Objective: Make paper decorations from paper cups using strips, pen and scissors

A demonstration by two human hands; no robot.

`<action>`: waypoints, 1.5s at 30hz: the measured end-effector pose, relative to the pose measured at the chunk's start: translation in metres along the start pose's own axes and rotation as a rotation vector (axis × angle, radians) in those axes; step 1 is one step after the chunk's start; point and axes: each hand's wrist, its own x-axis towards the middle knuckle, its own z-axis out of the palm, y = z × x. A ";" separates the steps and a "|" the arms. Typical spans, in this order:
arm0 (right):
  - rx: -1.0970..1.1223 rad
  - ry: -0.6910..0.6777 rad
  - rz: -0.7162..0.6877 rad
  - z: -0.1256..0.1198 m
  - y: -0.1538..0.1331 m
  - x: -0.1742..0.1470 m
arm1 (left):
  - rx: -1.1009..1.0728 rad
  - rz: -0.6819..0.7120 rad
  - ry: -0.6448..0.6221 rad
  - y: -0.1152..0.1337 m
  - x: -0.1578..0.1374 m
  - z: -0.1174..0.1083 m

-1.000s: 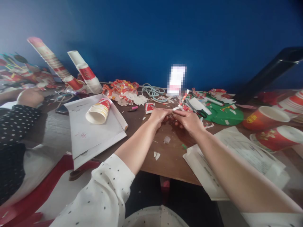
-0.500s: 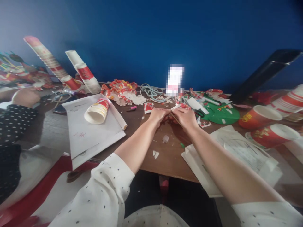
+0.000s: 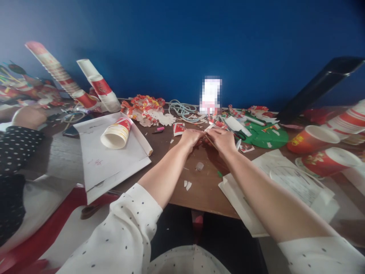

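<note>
Over the middle of the brown table, my left hand (image 3: 190,137) and my right hand (image 3: 224,140) meet with fingertips nearly touching. Both are closed in a pinch on a small white paper piece (image 3: 209,128), mostly hidden by the fingers. Just left of my left hand lies a red-and-white paper scrap (image 3: 179,129). Black-handled scissors (image 3: 241,135) rest to the right of my right hand, partly covered. Small white scraps (image 3: 187,185) and a translucent bit (image 3: 199,166) lie nearer the table's front edge.
A paper cup (image 3: 115,135) lies on white sheets (image 3: 98,173) at left. Red paper cups (image 3: 309,140) crowd the right, behind loose papers (image 3: 302,186). A green disc (image 3: 266,133) and cut paper (image 3: 148,108) line the wall. Another person's hand (image 3: 28,116) is at far left.
My hands stay together on the paper piece with hardly any movement. The whole view has shifted very slightly.
</note>
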 end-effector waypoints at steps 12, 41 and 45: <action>0.068 -0.046 -0.006 0.000 0.004 0.000 | 0.066 0.015 0.004 -0.003 0.007 -0.001; 0.274 -0.084 0.141 0.003 0.010 0.006 | -0.221 -0.083 -0.006 0.003 0.003 -0.006; 0.336 -0.090 0.166 0.002 0.010 0.005 | -0.215 -0.062 -0.032 0.004 0.001 -0.006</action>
